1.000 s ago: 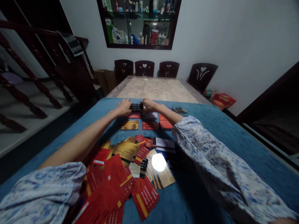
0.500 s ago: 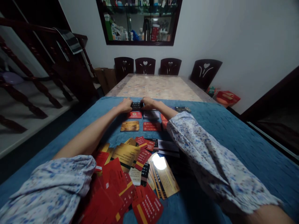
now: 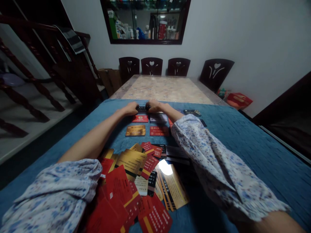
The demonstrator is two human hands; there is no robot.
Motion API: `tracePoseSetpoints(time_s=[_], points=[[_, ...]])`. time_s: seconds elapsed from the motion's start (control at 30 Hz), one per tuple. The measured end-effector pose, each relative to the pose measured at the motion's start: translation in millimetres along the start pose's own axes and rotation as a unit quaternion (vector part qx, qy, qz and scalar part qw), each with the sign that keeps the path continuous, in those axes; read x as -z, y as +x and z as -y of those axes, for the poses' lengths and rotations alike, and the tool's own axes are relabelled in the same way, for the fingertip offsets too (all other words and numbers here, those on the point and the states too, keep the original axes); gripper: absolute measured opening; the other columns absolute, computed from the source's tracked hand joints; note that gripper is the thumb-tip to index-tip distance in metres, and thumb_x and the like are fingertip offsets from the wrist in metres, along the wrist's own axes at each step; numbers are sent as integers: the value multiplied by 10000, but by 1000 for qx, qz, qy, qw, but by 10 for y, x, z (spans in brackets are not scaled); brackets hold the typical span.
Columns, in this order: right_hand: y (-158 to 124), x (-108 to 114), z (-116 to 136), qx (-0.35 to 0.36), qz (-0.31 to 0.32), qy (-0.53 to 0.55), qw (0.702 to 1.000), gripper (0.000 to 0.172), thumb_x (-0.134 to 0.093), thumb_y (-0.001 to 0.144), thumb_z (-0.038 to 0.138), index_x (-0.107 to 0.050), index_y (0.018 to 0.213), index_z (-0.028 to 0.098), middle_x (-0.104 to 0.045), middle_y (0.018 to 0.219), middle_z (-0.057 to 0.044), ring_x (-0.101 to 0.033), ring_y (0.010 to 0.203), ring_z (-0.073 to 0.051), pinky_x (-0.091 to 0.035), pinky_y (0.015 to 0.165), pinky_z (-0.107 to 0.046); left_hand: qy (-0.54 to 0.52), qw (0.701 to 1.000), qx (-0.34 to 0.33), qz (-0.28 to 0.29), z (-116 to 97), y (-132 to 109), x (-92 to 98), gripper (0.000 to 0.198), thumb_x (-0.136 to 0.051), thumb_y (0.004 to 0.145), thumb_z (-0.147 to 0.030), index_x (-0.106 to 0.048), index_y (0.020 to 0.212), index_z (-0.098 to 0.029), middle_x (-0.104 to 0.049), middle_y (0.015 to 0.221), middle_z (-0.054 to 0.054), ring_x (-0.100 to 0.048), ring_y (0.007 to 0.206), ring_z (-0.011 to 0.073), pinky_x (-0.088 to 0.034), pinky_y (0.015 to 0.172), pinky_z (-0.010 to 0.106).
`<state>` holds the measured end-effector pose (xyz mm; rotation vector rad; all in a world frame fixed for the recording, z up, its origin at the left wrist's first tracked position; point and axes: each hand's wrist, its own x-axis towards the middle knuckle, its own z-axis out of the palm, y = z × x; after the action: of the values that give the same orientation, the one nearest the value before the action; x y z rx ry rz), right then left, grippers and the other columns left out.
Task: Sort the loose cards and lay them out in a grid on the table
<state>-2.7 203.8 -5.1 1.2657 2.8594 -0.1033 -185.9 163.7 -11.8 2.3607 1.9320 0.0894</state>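
Observation:
Both my arms reach toward the far side of the blue cloth. My left hand (image 3: 131, 108) grips the left end of a black card (image 3: 143, 108), and my right hand (image 3: 153, 106) grips its right end. The fingers of both hands are curled in around its edges. Just nearer lie a red card (image 3: 140, 118) and a silvery card (image 3: 158, 118). In the row below are a gold card (image 3: 135, 130) and a dark red card (image 3: 159, 131). My right forearm and sleeve partly hide the cards farther right.
A loose, overlapping pile of red cards (image 3: 119, 184) and gold cards (image 3: 131, 163) spreads close to me on the blue cloth (image 3: 230, 142). A black card with stripes (image 3: 192, 112) lies at the far right. Beyond are the bare tabletop (image 3: 167, 87) and several dark chairs (image 3: 152, 66).
Both hands stay at the black card with barely any movement. The view has shifted slightly, and my right sleeve sits a little differently, showing more of a dark card's edge beside it.

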Motion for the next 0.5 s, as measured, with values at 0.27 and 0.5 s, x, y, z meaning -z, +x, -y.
tracePoseSetpoints(time_s=[0.27, 0.5], points=[[35, 14, 9, 6, -3, -8, 1000, 415, -731, 813, 252, -733, 1223, 188, -757, 1201, -81, -700, 1049, -202, -502, 798, -196, -33, 999, 11, -2, 38, -1, 25, 430, -639, 701, -163, -707, 1125, -189, -750, 1121, 51, -674, 1010, 218, -532, 919, 266], [67, -18, -9, 3, -4, -6, 1000, 436, -743, 795, 235, -727, 1229, 200, -764, 1183, -77, -708, 1019, -190, -509, 802, -198, -46, 999, 12, -9, 56, 23, 6, 454, -646, 691, -143, -683, 1142, -178, -745, 1130, 60, -684, 987, 216, -547, 917, 272]])
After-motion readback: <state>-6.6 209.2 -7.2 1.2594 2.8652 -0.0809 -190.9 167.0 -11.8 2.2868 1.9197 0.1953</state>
